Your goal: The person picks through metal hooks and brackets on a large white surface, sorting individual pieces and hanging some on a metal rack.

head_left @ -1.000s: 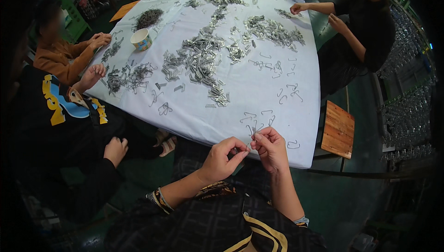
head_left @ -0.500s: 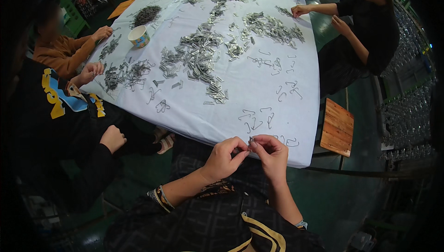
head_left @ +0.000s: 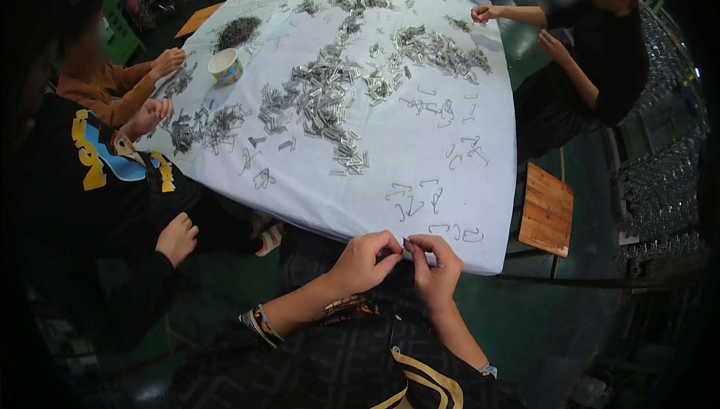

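Note:
Just past the table's near edge, my left hand and my right hand meet with fingertips pinched. A small dark-grey metal piece pokes out of my right thumb and forefinger. Whatever the left fingertips pinch is too small to make out. Beyond my hands, bent wire hooks lie loose on the white cloth, and more hooks sit close by my right fingers. A long heap of small grey metal strips spreads over the middle of the table.
On the left side stands a paper tub near a dark heap of small parts. Co-workers' hands rest at the left edge; another person's hand is over the right edge. A wooden stool stands right of the table.
My hands have dropped slightly toward me, uncovering hooks near the edge. A hand has appeared at the table's far edge. The left neighbour's lower hand has shifted a little.

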`<state>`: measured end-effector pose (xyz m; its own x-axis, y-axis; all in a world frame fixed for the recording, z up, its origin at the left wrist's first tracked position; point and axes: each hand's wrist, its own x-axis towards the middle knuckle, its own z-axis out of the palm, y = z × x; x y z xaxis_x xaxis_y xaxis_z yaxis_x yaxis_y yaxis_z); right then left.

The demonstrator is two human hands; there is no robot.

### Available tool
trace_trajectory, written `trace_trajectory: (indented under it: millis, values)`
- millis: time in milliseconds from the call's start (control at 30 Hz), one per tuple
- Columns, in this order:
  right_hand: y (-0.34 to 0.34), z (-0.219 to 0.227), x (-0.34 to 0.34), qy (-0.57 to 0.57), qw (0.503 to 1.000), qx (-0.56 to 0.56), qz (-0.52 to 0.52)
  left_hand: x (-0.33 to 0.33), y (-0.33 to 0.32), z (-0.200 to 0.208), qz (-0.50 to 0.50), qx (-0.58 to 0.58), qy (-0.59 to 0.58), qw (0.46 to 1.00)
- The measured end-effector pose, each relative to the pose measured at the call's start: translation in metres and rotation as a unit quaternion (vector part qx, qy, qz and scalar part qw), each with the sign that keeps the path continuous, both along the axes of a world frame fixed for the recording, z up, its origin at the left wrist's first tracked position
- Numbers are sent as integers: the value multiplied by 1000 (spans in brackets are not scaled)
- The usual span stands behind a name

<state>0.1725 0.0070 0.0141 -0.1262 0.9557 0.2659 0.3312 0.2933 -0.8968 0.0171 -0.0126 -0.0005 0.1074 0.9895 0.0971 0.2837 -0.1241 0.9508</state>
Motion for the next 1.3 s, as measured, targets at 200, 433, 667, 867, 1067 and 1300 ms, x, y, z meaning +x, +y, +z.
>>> trace_trajectory:
  millis: [200,433,667,867,1067,1300]
  values:
    - [-5,-1,-1,30,998,47,-13,-10,7,10,-67,-15,24,997]
    - [-5,-1,0,46,995,86,-16,-27,52,-4,-33,-36,97,994]
    - [-8,-1,1,46,995,91,-13,-10,108,-56,48,207,436,875]
    - [-11,-1,3,41,996,70,-23,5,118,-53,-1,191,542,818]
    - [-12,-8,4,29,997,62,-24,-6,124,-58,17,176,497,850]
    - [-16,-12,3,35,998,50,-23,-22,117,-61,33,133,380,915]
